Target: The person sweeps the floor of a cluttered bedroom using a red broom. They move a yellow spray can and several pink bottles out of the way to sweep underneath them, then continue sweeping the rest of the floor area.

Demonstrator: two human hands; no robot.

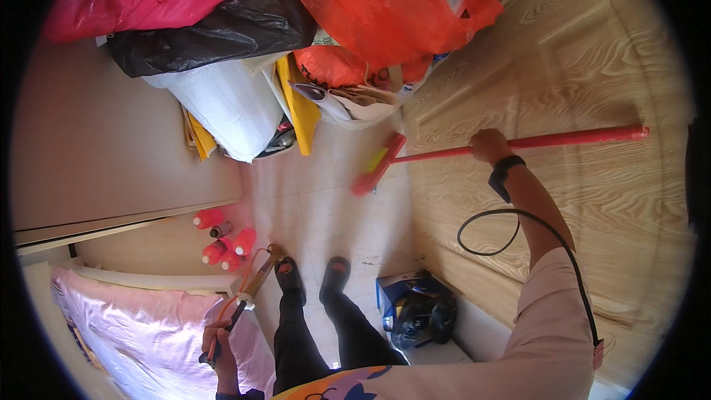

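Note:
My right hand (489, 145) is closed around the long red handle of a broom (572, 138). The broom's red head (380, 169), with a yellow-green strip along it, is blurred and near the floor. At lower left, my left hand (215, 341) grips the dark handle of a pump-like tool (258, 280) with a brass-coloured barrel and a white collar. An orange hose or cord (247, 266) runs beside that tool. Its far end is near my left slipper (289, 278); whether it touches the floor I cannot tell.
Plastic bags (389, 5), a white sack (228, 105) and paper bags (361, 101) are piled ahead. Several pink bottles (244, 241) stand at left, beyond a cloth-covered bed or seat (150, 328). A wood-grain door (555, 83) lines the right. Black shoes (414, 316) lie by a blue box (389, 289).

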